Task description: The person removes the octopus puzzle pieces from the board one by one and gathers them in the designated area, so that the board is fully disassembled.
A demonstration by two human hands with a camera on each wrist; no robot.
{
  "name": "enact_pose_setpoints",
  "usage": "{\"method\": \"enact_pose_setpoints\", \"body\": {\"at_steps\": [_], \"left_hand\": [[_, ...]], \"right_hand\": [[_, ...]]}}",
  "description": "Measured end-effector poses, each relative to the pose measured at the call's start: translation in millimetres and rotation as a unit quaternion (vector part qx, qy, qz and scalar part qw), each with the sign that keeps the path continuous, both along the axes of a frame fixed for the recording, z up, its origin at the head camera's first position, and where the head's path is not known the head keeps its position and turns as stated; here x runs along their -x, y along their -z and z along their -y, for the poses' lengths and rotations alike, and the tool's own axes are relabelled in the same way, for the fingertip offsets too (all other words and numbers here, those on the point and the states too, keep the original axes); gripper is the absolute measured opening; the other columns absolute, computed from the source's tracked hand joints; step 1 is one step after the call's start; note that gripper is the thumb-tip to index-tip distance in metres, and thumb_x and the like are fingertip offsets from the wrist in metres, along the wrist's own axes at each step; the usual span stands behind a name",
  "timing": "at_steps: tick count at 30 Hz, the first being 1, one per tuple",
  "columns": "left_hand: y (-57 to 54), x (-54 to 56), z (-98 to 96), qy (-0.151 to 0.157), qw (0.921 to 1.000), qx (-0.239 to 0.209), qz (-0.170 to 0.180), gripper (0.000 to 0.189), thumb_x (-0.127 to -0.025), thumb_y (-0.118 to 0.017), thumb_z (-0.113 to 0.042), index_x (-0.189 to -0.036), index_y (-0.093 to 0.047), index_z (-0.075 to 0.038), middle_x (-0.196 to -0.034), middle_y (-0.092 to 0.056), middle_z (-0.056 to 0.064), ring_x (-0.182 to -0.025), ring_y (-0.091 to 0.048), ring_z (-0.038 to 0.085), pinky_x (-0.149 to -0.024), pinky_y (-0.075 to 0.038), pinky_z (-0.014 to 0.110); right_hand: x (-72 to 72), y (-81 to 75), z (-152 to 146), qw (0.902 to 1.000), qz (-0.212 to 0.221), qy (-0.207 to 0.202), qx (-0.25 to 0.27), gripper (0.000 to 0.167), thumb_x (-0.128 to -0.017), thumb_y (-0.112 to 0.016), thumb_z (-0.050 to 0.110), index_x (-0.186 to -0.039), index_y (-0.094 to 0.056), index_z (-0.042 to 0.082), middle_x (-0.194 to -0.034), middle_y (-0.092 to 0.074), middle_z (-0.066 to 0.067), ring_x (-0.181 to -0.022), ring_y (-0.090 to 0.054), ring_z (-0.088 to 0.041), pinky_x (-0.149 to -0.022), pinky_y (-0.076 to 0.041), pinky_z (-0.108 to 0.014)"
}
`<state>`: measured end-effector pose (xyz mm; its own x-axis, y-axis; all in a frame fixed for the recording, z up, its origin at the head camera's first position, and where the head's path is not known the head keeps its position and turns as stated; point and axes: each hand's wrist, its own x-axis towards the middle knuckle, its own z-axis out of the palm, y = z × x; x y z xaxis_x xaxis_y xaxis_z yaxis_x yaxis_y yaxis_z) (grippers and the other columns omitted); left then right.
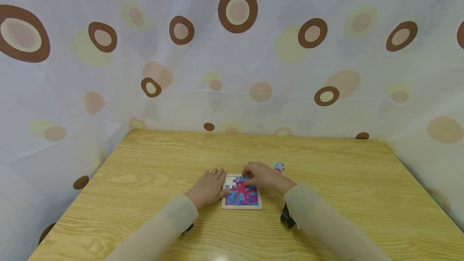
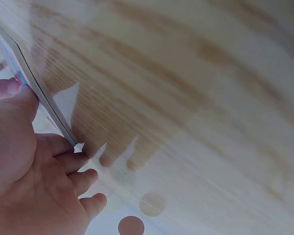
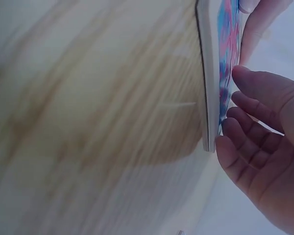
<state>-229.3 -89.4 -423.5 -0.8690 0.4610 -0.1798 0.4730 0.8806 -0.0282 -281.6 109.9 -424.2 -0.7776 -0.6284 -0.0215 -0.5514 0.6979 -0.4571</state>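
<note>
A square octopus jigsaw puzzle (image 1: 242,198) in a pale wooden frame lies on the table, with a bare patch at its upper left. My left hand (image 1: 208,187) rests along the frame's left side, fingers stretched out and thumb over the puzzle. Over the upper right part, my right hand (image 1: 262,175) has its thumb and bent forefinger around a blue puzzle piece (image 1: 243,178), partly hidden by the fingers. The right wrist view shows the other fingers (image 3: 227,149) curled by the frame's corner. Beyond the right hand lies a loose puzzle piece (image 1: 279,166).
The wood-grain table (image 1: 163,154) stretches out on every side of the puzzle. A pale curtain (image 1: 261,55) with brown and yellow circles hangs behind it and at both sides. A black wrist device (image 1: 287,216) sits under the right sleeve.
</note>
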Motion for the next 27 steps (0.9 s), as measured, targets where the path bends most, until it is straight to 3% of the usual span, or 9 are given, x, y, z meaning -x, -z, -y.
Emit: {"method": "enact_pose_setpoints", "body": {"at_steps": [8,14,27], "left_hand": [[-0.2,0.8,0.2,-0.004,1.0,-0.002,0.005,0.068,-0.095,-0.038,-0.049,-0.144,-0.029,-0.002,-0.147,-0.029,0.011,-0.134,-0.024,0.027,-0.108,-0.019,0.043],[-1.3,1.5,-0.3,-0.007,0.9999,-0.001,0.009,0.068,-0.095,-0.038,-0.049,-0.144,-0.028,-0.003,-0.147,-0.028,0.011,-0.134,-0.023,0.027,-0.108,-0.019,0.043],[1.8,2.4,0.2,0.003,1.0,0.007,-0.002,0.068,-0.095,-0.037,-0.05,-0.144,-0.03,-0.004,-0.147,-0.029,0.011,-0.134,-0.024,0.027,-0.108,-0.019,0.044]], "right_hand": [[-2.9,0.4,1.8,0.9999,-0.002,0.008,-0.012,0.011,-0.081,-0.072,0.013,-0.087,-0.064,0.008,-0.082,-0.052,0.002,-0.073,-0.049,-0.013,-0.069,-0.046,-0.03],[-3.3,-0.6,2.9,0.9999,0.002,0.01,-0.012,0.015,-0.082,-0.071,0.012,-0.095,-0.064,0.009,-0.085,-0.052,0.001,-0.077,-0.05,-0.015,-0.072,-0.046,-0.032],[-6.9,-4.6,5.5,0.9972,-0.011,-0.062,-0.039,0.023,-0.088,-0.063,0.013,-0.11,-0.066,0.016,-0.088,-0.05,0.001,-0.077,-0.05,-0.014,-0.069,-0.045,-0.03]]}}
